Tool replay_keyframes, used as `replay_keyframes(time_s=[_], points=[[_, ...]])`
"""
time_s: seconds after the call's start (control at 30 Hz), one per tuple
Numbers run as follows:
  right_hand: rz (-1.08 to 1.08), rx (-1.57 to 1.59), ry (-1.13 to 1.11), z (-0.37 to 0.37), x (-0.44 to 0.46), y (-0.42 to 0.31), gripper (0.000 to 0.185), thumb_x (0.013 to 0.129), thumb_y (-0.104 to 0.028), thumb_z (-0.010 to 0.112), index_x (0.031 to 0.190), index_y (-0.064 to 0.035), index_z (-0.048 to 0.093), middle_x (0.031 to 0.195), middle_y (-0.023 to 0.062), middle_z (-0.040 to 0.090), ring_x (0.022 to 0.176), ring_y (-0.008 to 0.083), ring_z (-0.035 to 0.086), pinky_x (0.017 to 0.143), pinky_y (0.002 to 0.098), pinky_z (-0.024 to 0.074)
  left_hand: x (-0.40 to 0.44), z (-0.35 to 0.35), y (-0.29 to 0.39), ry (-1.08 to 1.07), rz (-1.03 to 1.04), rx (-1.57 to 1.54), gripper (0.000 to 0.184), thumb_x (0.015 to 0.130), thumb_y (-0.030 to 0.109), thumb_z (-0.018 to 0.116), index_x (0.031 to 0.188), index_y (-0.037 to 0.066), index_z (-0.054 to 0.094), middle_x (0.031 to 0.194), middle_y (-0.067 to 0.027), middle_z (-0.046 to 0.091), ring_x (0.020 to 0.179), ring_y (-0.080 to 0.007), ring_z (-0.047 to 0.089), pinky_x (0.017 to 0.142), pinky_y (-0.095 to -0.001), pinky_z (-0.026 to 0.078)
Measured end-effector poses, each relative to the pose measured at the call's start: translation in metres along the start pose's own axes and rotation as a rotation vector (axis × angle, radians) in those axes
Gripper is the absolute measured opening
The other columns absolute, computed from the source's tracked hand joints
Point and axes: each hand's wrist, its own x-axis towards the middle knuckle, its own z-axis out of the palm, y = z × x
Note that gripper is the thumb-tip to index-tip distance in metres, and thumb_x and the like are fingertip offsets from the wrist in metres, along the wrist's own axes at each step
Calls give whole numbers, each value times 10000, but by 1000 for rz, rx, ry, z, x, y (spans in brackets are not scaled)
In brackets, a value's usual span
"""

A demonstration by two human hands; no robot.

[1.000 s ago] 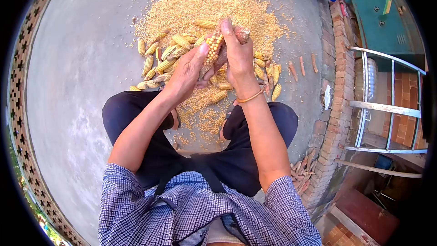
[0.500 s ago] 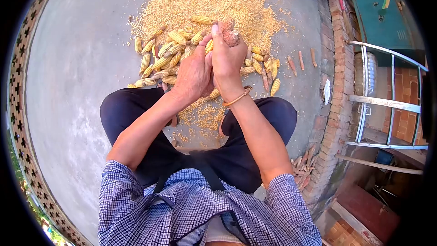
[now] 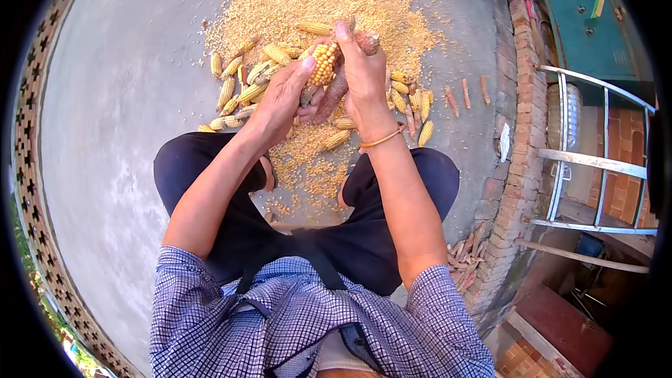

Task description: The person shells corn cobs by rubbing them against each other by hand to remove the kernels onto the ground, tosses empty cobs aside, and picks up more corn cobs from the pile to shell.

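Note:
My left hand (image 3: 281, 94) is closed around a partly shelled ear of corn (image 3: 324, 64), whose yellow kernels face up between my two hands. My right hand (image 3: 365, 87) grips a bare reddish corncob (image 3: 332, 96) that lies against the ear, its thumb pointing up and away. Another reddish cob end (image 3: 367, 43) shows beyond the right fingers; I cannot tell whether it belongs to the same cob. Beneath and around the hands lie several ears of corn (image 3: 276, 54), partly hidden by the left hand. A broad heap of loose kernels (image 3: 301, 0) spreads just beyond them.
More kernels (image 3: 304, 171) are scattered between my feet. Bare cobs (image 3: 467, 93) lie to the right, with a pile of cobs (image 3: 467, 255) by my right knee. A low brick edge (image 3: 518, 105) runs along the right, beside a metal ladder-like frame (image 3: 595, 157) and a green cabinet (image 3: 584, 24).
My hands have moved apart slightly from being pressed together. The ear's yellow kernels and the bare cob beside it now show much more.

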Motion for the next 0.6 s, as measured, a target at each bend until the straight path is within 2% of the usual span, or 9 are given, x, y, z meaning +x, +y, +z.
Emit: replay_keyframes(time_s=[0.1,0.2,0.3,0.33,0.43,0.47,0.57,0.6], points=[[9,121,-79,-3,1,-2,205,939,-220,672,1011,-29,656,857,47,679,800,138,650,728,291,517,7,-11,-5,0,31,98,374,1040,399,442,1123,40,511,717,-59,525,550,-126,431,504,-278,356],[5,152,-36,5,-10,-7,186,943,-202,659,1005,-27,648,833,52,668,801,147,652,740,308,512,13,-4,-19,238,677,930,375,1035,366,458,1141,9,504,780,-137,598,659,-216,557,636,-376,461],[-41,82,123,8,-12,-1,140,946,-167,643,951,-28,634,775,47,648,736,145,647,685,300,506,5,12,-15,137,349,995,368,1029,317,422,1191,-6,492,810,-279,618,810,-455,624,711,-504,471],[-54,39,143,7,-12,0,130,946,-154,636,921,-27,621,755,45,641,701,140,632,655,295,493,2,15,-14,86,299,858,380,1036,305,397,1245,-3,475,766,-264,612,809,-451,617,729,-489,470],[-86,-95,198,6,-11,3,150,946,-113,616,831,-23,584,696,39,619,595,124,585,567,281,456,4,13,-23,69,330,730,412,1045,328,380,1264,-7,481,758,-243,601,752,-409,614,709,-473,466],[-347,-379,289,-5,0,24,160,941,-103,618,819,-8,576,707,28,618,604,104,559,561,277,433,4,7,-25,18,273,605,435,1063,412,357,1063,9,519,716,-7,473,609,-91,459,562,-263,404],[-361,-240,268,-3,3,27,182,936,-111,629,807,6,577,715,14,614,613,94,541,565,276,425,5,4,-23,-5,232,563,434,1061,431,359,1028,29,520,680,9,420,567,-55,380,498,-228,325],[-340,-264,230,-4,6,26,192,936,-131,643,803,0,598,721,5,612,629,87,544,572,273,430,2,4,-17,-50,185,419,431,1060,432,361,1027,32,519,676,11,420,560,-55,370,488,-226,310]])
